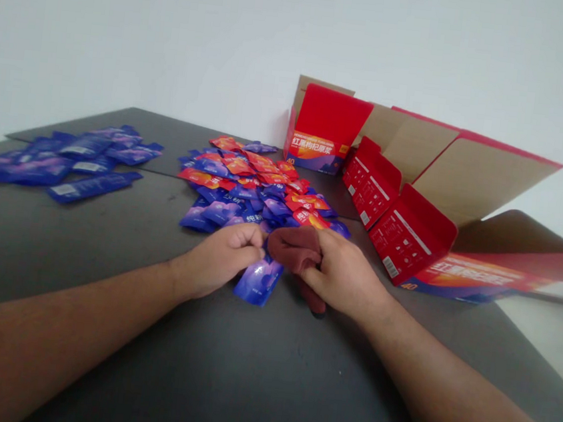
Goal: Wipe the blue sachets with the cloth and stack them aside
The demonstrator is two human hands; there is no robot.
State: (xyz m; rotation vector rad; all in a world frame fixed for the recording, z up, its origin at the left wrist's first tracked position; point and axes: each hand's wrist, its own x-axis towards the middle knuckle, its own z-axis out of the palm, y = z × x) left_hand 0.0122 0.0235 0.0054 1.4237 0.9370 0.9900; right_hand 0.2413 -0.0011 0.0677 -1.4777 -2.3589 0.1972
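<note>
purple sachet (pixel 259 281): flat foil pouch, glossy violet-blue with small white print, sealed. tilted, top edge pinched in left hand (pixel 221 258), lower end down on the dark table (pixel 225 366). maroon cloth (pixel 298 246): dull dark red, bunched into a soft wad, gripped in right hand (pixel 342 274), pressed against the sachet's upper right side. a fold of it pokes out under the hand. both sit just in front of the sachet pile (pixel 259 185).

Front sachet (pixel 259 281) is purple-blue with a pale cloudy print, and the cloth (pixel 298 246) beside it is plain maroon. Middle pile (pixel 259 182) mixes red-orange and purple sachets, left pile (pixel 65 161) is all deep blue-purple. Cartons (pixel 412 235) are red with white print and an orange-purple band, brown cardboard inside. Table (pixel 245 368) is dark grey.
</note>
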